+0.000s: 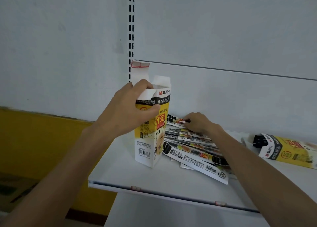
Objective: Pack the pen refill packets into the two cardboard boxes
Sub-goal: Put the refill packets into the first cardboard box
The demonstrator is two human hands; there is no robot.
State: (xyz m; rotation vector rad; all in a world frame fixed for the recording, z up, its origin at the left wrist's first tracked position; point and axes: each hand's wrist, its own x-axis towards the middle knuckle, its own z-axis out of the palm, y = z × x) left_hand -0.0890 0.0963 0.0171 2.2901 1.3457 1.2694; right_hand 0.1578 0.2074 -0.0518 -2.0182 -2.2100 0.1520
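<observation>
Two boxes noted: left hand [127,110] curls round the upright box [151,134] at its open top; just right of it, right hand [199,123] pinches the top packet [176,120] of the loose pile [193,147], which looks light, slick and floppy, likely best pinched by one end; second box [288,151] lies farther right.

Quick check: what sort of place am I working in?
Probably a shop: a white shelf with small clips on its edge, a slotted upright behind, and barcoded packets beside a printed box.
</observation>
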